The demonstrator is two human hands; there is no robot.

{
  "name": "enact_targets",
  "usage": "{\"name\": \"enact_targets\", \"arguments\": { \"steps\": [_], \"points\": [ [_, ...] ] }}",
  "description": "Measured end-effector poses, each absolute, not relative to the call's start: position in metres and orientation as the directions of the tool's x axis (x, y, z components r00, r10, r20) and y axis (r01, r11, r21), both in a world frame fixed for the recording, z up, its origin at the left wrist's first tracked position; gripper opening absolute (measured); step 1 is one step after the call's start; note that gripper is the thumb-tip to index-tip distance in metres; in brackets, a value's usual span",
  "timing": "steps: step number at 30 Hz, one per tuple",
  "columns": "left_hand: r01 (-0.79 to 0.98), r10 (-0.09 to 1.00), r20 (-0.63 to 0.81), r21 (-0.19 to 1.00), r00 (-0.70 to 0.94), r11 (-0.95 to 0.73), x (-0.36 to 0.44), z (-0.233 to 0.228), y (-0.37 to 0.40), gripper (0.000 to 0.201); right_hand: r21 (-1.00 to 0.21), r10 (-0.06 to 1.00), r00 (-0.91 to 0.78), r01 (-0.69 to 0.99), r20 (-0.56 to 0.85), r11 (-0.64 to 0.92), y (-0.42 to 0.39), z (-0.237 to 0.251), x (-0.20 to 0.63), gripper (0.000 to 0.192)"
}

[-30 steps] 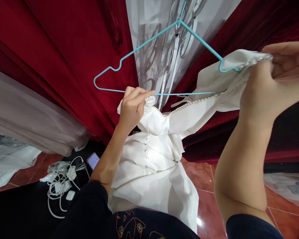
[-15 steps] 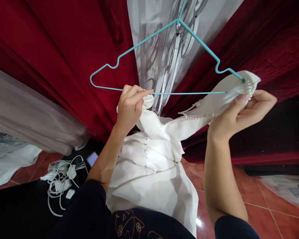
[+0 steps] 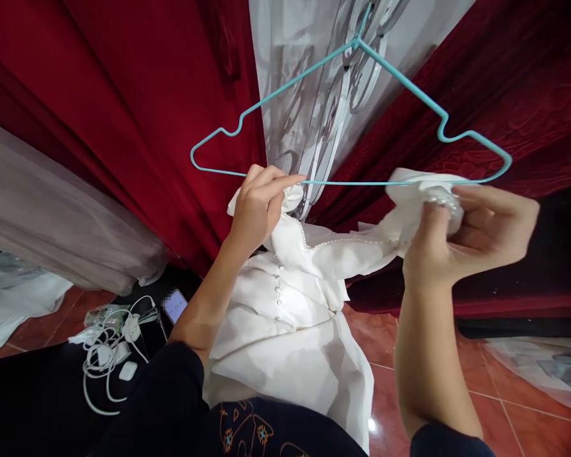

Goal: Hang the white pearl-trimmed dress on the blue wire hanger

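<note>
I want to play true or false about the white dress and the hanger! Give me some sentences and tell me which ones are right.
1. The hanger is blue-green. True.
2. The left hand holds one shoulder of the dress. True.
3. The right hand is empty. False: it pinches the other shoulder, which has pearl trim.
4. The dress already hangs on the hanger. False: both shoulders are in the hands, at or below the hanger's bottom bar.
5. A phone and white cables lie on the floor. True.
6. The curtain behind is green. False: it is red.
</note>
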State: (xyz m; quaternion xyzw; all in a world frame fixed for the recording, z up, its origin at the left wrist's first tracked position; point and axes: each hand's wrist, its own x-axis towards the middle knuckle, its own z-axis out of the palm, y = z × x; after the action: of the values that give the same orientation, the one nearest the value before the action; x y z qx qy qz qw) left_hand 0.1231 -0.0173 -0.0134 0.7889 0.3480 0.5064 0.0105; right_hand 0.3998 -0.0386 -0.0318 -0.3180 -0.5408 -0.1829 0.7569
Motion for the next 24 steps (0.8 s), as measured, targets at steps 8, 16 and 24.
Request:
{"name": "enact_targets", "arguments": {
  "steps": [8, 16, 24],
  "points": [
    [0.562, 0.572, 0.784, 0.368, 0.24, -0.74, 0.129, -0.016, -0.024, 0.039, -0.671, 0.696, 0.165, 0.488, 0.699, 0.558, -0.036, -0.018, 0.343, 0.039],
    [0.56, 0.328, 0.918, 0.395, -0.221, -0.728, 0.115, -0.043, -0.035, 0.019, -0.743, 0.69, 0.282, 0.316, 0.667, 0.589, -0.037, -0.019, 0.333, 0.04],
    [0.338, 0.709, 0.57, 0.82, -0.416, -0.461, 0.041, -0.041, -0.004, 0.032, -0.739, 0.673, 0.305, 0.278, 0.674, 0.614, -0.027, -0.025, 0.33, 0.04]
  ]
}}
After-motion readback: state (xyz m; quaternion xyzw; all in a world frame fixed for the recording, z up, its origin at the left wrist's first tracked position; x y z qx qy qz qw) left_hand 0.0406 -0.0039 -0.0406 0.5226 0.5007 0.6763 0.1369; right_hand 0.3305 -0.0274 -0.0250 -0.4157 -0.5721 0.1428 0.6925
